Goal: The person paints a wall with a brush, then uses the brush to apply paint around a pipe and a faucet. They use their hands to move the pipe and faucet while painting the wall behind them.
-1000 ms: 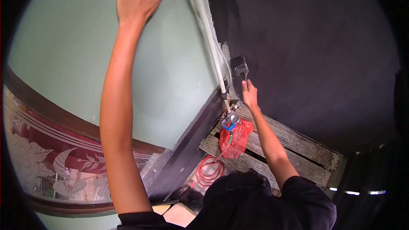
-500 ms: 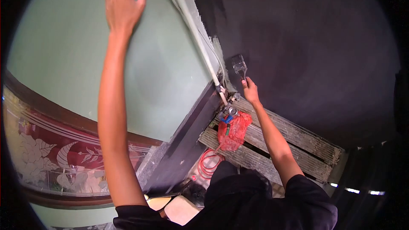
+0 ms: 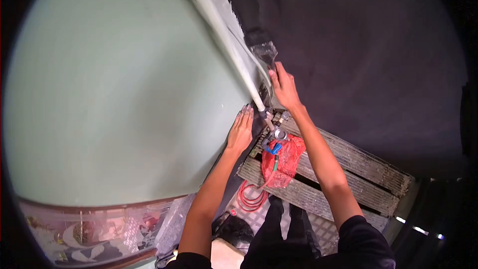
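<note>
My right hand (image 3: 285, 88) grips the handle of a wide paintbrush (image 3: 265, 51) smeared with dark paint. Its bristles point up and left against the dark wall (image 3: 358, 55), close beside the pale strip (image 3: 225, 7) along the corner. My left hand (image 3: 240, 132) lies flat near the right edge of the pale green wall (image 3: 114, 84), fingers stretched toward the corner and their tips darkened. A white pipe (image 3: 226, 45) runs down the corner between the walls, just left of the brush.
Below my right arm stands a slatted bench (image 3: 348, 167). A crumpled red plastic bag (image 3: 285, 164), a blue-handled valve (image 3: 275, 148) and pipe fittings are at its left end. A coiled red hose (image 3: 250, 197) lies on the floor. A patterned window (image 3: 99, 231) is lower left.
My left hand has come down and right from high on the green wall to near the corner. My right hand has moved the brush up and left, closer to the pale strip.
</note>
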A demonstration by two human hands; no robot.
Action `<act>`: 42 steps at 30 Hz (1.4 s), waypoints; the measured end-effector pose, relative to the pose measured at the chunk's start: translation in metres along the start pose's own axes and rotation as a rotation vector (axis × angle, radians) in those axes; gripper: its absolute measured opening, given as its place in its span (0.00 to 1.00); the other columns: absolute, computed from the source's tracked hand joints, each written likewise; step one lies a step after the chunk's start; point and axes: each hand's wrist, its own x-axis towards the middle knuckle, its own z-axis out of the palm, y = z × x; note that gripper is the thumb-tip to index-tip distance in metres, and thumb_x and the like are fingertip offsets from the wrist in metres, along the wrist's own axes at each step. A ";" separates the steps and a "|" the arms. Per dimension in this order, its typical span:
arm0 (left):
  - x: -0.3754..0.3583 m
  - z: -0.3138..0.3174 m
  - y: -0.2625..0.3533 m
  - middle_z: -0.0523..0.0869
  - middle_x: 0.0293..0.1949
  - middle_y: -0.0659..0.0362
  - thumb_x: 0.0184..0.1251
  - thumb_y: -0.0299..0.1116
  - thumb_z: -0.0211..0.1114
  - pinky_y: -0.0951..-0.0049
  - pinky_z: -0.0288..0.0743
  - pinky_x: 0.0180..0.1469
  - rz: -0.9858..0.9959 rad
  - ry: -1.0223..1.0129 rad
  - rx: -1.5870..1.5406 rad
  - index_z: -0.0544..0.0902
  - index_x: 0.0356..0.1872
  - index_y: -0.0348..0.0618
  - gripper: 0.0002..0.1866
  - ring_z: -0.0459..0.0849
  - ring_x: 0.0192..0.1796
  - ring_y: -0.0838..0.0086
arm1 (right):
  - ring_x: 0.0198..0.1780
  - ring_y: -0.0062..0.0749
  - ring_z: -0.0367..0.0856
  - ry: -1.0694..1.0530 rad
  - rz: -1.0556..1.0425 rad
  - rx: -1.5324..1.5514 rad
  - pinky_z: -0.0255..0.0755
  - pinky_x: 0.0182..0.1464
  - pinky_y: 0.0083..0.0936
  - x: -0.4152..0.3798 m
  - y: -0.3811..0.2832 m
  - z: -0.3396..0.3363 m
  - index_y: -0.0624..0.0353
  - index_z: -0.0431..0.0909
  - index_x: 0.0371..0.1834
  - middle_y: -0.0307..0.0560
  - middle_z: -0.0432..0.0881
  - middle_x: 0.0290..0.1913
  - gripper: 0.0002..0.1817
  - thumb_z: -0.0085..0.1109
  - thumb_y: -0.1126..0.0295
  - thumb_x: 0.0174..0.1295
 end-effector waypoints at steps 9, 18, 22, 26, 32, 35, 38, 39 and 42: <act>0.014 0.033 -0.019 0.72 0.71 0.40 0.66 0.22 0.54 0.57 0.57 0.81 0.086 -0.080 -0.084 0.72 0.68 0.26 0.27 0.66 0.78 0.51 | 0.39 0.75 0.79 -0.050 0.099 -0.212 0.69 0.41 0.59 -0.012 0.018 0.027 0.67 0.66 0.54 0.74 0.77 0.28 0.16 0.47 0.62 0.78; 0.018 0.023 -0.018 0.69 0.71 0.35 0.61 0.21 0.57 0.53 0.57 0.81 0.109 -0.107 -0.202 0.70 0.67 0.22 0.30 0.66 0.76 0.44 | 0.36 0.75 0.75 0.049 -0.036 -0.146 0.66 0.37 0.55 -0.014 -0.017 0.004 0.67 0.65 0.53 0.73 0.74 0.28 0.15 0.48 0.63 0.78; 0.023 0.024 -0.020 0.66 0.72 0.33 0.60 0.23 0.58 0.51 0.57 0.80 0.092 -0.155 -0.292 0.67 0.69 0.21 0.33 0.64 0.76 0.41 | 0.38 0.76 0.75 0.007 -0.025 -0.167 0.66 0.38 0.55 0.016 -0.011 0.010 0.69 0.66 0.57 0.76 0.74 0.29 0.19 0.48 0.61 0.78; 0.021 0.025 -0.022 0.64 0.73 0.33 0.58 0.24 0.59 0.51 0.57 0.80 0.085 -0.124 -0.338 0.67 0.69 0.22 0.34 0.63 0.76 0.41 | 0.36 0.77 0.76 -0.062 0.157 -0.180 0.65 0.38 0.60 -0.039 0.026 0.029 0.66 0.64 0.53 0.75 0.74 0.27 0.14 0.47 0.65 0.78; 0.019 0.025 -0.017 0.65 0.73 0.33 0.58 0.25 0.60 0.52 0.58 0.80 0.040 -0.098 -0.392 0.67 0.69 0.23 0.34 0.64 0.76 0.41 | 0.33 0.74 0.76 0.012 0.118 -0.147 0.66 0.34 0.57 -0.050 0.005 0.018 0.65 0.63 0.53 0.72 0.73 0.24 0.12 0.49 0.68 0.77; 0.019 0.027 -0.018 0.65 0.73 0.34 0.62 0.29 0.63 0.53 0.59 0.79 0.015 -0.114 -0.388 0.67 0.70 0.23 0.34 0.65 0.75 0.42 | 0.32 0.74 0.77 0.044 -0.020 -0.155 0.65 0.33 0.58 -0.003 -0.026 0.009 0.65 0.63 0.51 0.71 0.74 0.24 0.11 0.49 0.69 0.77; 0.021 0.025 -0.017 0.64 0.74 0.34 0.66 0.31 0.64 0.53 0.59 0.79 0.026 -0.098 -0.389 0.65 0.72 0.24 0.35 0.64 0.76 0.41 | 0.34 0.75 0.78 0.098 0.045 -0.188 0.67 0.35 0.60 0.005 -0.018 0.017 0.65 0.63 0.52 0.73 0.76 0.25 0.11 0.49 0.69 0.77; 0.020 0.028 -0.018 0.64 0.74 0.34 0.66 0.32 0.64 0.53 0.59 0.79 0.026 -0.098 -0.386 0.65 0.72 0.25 0.35 0.64 0.76 0.41 | 0.34 0.75 0.78 0.097 0.084 -0.194 0.68 0.36 0.60 -0.002 -0.010 0.024 0.65 0.63 0.52 0.73 0.76 0.25 0.11 0.48 0.68 0.77; 0.018 0.026 -0.016 0.65 0.74 0.34 0.66 0.32 0.64 0.52 0.59 0.79 0.003 -0.111 -0.399 0.65 0.71 0.25 0.35 0.64 0.76 0.40 | 0.34 0.77 0.78 0.100 0.191 -0.192 0.68 0.37 0.62 -0.054 0.026 0.057 0.64 0.63 0.52 0.74 0.77 0.26 0.12 0.48 0.67 0.77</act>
